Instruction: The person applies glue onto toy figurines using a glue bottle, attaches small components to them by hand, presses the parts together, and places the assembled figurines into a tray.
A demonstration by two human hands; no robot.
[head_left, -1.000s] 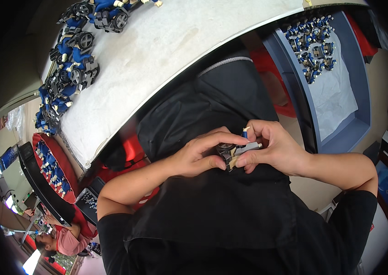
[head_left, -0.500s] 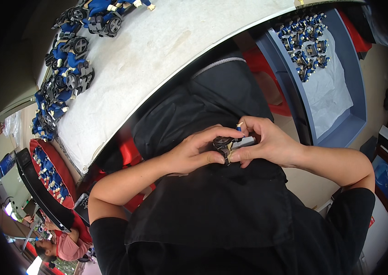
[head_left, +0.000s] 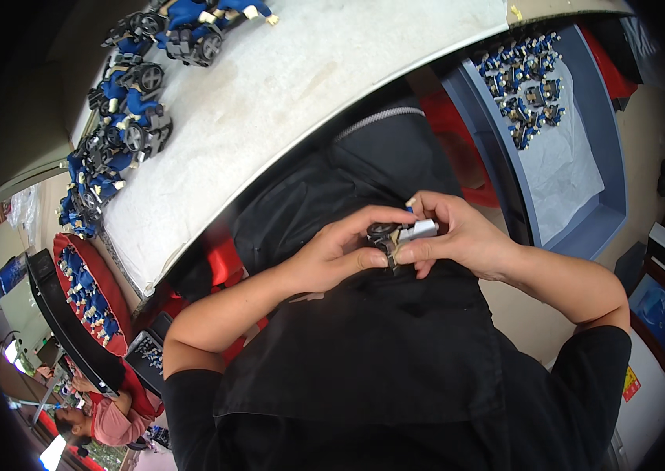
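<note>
Grip of left hand [head_left: 338,253] and right hand [head_left: 472,241] clamps a blocky, grey-and-black wheeled toy [head_left: 412,231]; a red-and-yellow label [head_left: 631,384] sits far right.

The head fisheye looks down at left hand [head_left: 334,255] and right hand [head_left: 467,239].

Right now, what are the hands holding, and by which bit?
A small toy: the left hand holds its black wheel side, the right hand its grey block side. Fingers hide the exact spots.
</note>
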